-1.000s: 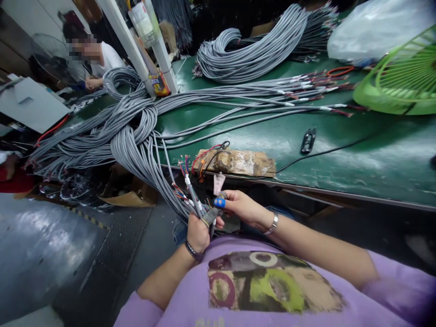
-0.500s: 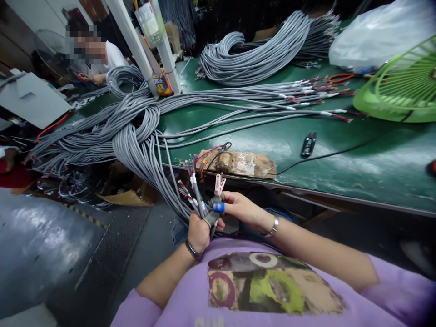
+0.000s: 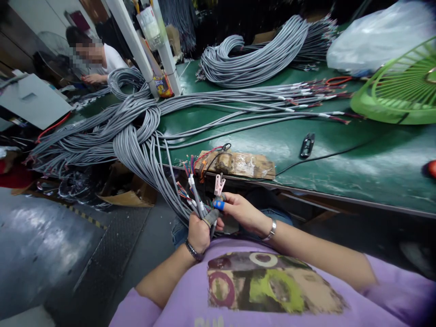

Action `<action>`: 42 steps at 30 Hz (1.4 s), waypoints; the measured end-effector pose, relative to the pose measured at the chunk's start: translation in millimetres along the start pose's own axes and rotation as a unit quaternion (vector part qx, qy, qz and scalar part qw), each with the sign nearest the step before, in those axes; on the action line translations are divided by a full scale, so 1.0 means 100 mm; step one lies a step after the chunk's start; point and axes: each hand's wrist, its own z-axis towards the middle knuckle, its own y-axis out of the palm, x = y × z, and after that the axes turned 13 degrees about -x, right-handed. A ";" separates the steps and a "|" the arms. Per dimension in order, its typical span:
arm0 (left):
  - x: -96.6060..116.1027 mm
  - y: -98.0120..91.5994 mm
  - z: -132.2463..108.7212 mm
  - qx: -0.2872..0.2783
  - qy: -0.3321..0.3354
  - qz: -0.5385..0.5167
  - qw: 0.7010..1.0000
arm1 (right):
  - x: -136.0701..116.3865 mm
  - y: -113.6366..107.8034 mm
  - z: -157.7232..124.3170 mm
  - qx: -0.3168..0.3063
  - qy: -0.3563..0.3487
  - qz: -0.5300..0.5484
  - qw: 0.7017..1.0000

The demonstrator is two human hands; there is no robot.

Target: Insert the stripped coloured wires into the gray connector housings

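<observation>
My left hand [image 3: 200, 232] is closed around several grey cables [image 3: 197, 200] just in front of the bench edge. Their stripped ends, with thin coloured wires [image 3: 189, 167], stick up above the fist. A grey covering wraps the left thumb. My right hand [image 3: 238, 210] pinches close beside it, with a blue band on the thumb and a dark covering on the index finger. What lies between those fingertips is too small to make out. Directly above them is a pink clothes peg [image 3: 219, 184], by a worn wooden board [image 3: 252, 164] with a metal piece on it.
Grey cable bundles [image 3: 136, 113] spread over the green bench [image 3: 259, 131]. A coil of cable [image 3: 259, 54] lies at the back. Small black snips [image 3: 307, 145], a green fan [image 3: 402, 86] and a white plastic bag [image 3: 374, 41] are to the right. A co-worker [image 3: 112, 59] sits far left.
My hands stay almost in place, with the wire ends tilted slightly to the left. The co-worker's head and hands have shifted a little.
</observation>
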 end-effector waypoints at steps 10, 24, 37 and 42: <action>0.20 0.02 -0.04 -0.006 -0.005 -0.054 0.999 | -0.08 -0.38 0.10 0.003 0.003 0.154 0.988; 0.31 0.06 0.11 -0.076 -0.031 -0.055 0.995 | -0.01 -0.24 0.32 0.050 -0.091 0.078 0.992; 0.24 0.08 0.14 -0.077 -0.068 -0.053 0.993 | -0.05 -0.21 0.39 0.050 -0.077 0.213 0.973; 0.23 0.07 0.15 -0.076 -0.066 -0.058 0.993 | -0.07 -0.19 0.38 0.051 -0.070 0.227 0.970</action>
